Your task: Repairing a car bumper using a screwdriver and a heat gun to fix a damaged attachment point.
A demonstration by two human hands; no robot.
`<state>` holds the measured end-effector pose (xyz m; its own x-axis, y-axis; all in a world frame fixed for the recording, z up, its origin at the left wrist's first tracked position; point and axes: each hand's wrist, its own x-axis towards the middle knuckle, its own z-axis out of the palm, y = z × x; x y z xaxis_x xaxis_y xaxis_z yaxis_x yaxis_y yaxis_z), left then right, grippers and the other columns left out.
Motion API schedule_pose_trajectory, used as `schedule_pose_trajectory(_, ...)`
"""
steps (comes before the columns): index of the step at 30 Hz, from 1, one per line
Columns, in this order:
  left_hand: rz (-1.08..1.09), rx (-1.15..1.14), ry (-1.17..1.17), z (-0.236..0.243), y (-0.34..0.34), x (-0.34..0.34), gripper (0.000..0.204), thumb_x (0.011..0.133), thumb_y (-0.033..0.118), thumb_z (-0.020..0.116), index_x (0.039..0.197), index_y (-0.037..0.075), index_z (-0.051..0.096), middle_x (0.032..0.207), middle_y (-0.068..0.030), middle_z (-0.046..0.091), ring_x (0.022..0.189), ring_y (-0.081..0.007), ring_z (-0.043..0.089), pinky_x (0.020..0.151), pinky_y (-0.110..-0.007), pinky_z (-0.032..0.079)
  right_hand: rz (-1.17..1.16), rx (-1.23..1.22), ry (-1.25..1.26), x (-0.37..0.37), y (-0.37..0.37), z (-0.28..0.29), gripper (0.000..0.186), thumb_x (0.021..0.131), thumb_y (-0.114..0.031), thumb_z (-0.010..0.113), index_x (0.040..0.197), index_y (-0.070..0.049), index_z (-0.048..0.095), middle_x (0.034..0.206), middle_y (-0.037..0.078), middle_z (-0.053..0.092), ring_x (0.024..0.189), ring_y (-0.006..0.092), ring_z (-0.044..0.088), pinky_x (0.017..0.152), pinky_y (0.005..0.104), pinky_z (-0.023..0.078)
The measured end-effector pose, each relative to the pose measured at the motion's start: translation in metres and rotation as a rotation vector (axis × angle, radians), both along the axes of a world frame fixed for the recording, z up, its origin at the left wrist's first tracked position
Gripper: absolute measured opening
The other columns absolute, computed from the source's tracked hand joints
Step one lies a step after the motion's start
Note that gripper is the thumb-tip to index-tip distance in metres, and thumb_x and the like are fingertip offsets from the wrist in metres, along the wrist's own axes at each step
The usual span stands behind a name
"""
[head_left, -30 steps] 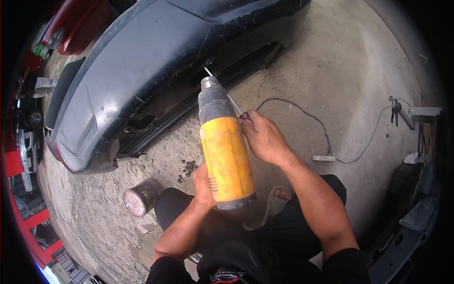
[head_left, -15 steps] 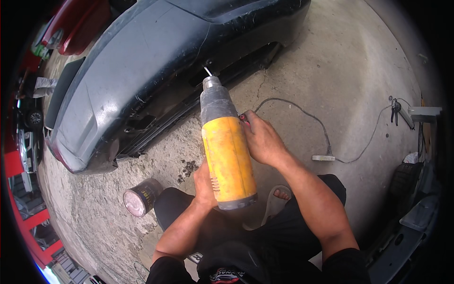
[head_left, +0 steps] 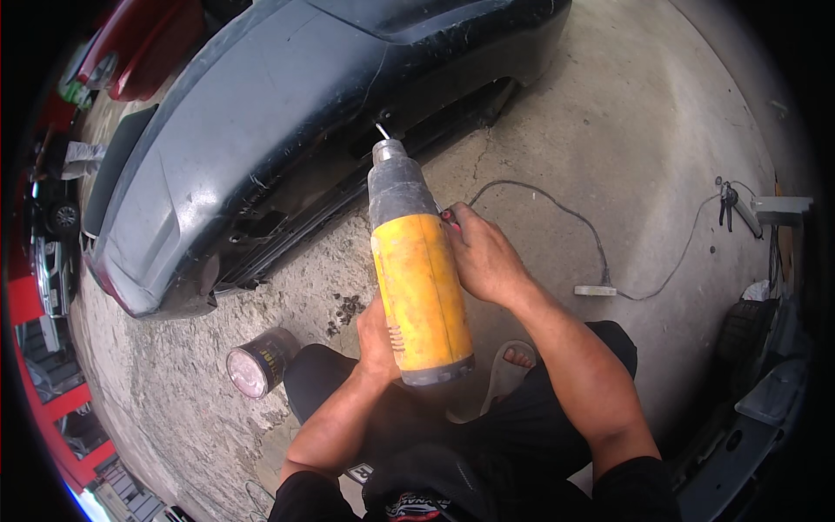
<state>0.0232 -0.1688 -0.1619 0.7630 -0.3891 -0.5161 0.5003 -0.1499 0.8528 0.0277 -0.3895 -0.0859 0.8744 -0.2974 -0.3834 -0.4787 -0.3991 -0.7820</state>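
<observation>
A yellow and grey heat gun (head_left: 420, 287) points away from me, its metal nozzle near the lower edge of a scuffed dark car bumper (head_left: 261, 113). My left hand (head_left: 376, 344) is closed around it from below; the gun's body hides most of the fingers. My right hand (head_left: 487, 261) is closed on a red-handled tool (head_left: 449, 216), mostly hidden behind the gun. Just past the nozzle, a thin metal rod (head_left: 383, 131) shows by the bumper; I cannot tell whether it belongs to that tool. A crack line runs up the bumper above it.
An open can (head_left: 261, 364) of pinkish paste lies at the left by my knee. A black cord (head_left: 557, 209) crosses the concrete floor to a white power strip (head_left: 595, 290). A caulking gun (head_left: 735, 204) is at the far right. Dark car parts (head_left: 739, 444) line the right edge.
</observation>
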Motion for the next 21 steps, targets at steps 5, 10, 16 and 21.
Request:
schedule_pose_trajectory(5, -0.045, 0.051, -0.047, 0.002, 0.000, 0.000, 0.051, 0.077, 0.026, 0.080, 0.119, 0.005, 0.059, 0.103, -0.0148, 0.071, 0.096, -0.0311, 0.070, 0.083, -0.039, 0.054, -0.011, 0.001, 0.002, 0.000, -0.001, 0.000, 0.037, 0.103, -0.028, 0.047, 0.113, 0.007, 0.056, 0.098, 0.030, 0.067, 0.097, 0.0436, 0.067, 0.083, 0.0500, 0.051)
schedule_pose_trajectory(10, -0.090, 0.123, -0.174, 0.002, -0.001, -0.001, 0.052, 0.077, 0.026, 0.081, 0.119, 0.005, 0.059, 0.103, -0.0148, 0.071, 0.096, -0.0320, 0.070, 0.083, -0.040, 0.054, -0.097, 0.319, -0.040, -0.002, -0.006, 0.000, 0.035, 0.102, -0.031, 0.049, 0.109, 0.002, 0.059, 0.082, 0.016, 0.064, 0.075, 0.0272, 0.064, 0.068, 0.0405, 0.049)
schedule_pose_trajectory(16, -0.162, 0.120, -0.155, 0.020, -0.006, 0.003, 0.057, 0.077, 0.027, 0.081, 0.124, 0.006, 0.057, 0.108, -0.0153, 0.070, 0.101, -0.0307, 0.069, 0.085, -0.039, 0.054, -0.209, 0.832, 0.039, -0.006, -0.014, 0.009, 0.028, 0.103, -0.032, 0.051, 0.100, -0.007, 0.062, 0.066, -0.004, 0.047, 0.054, 0.0056, 0.039, 0.049, 0.0248, 0.031)
schedule_pose_trajectory(21, -0.181, 0.112, -0.150, 0.025, -0.010, 0.001, 0.056, 0.079, 0.025, 0.080, 0.127, 0.007, 0.056, 0.111, -0.0136, 0.069, 0.102, -0.0282, 0.069, 0.086, -0.037, 0.054, -0.203, 0.772, 0.057, -0.008, -0.015, 0.014, 0.028, 0.103, -0.032, 0.051, 0.099, -0.007, 0.063, 0.065, -0.005, 0.047, 0.053, 0.0053, 0.039, 0.048, 0.0244, 0.030)
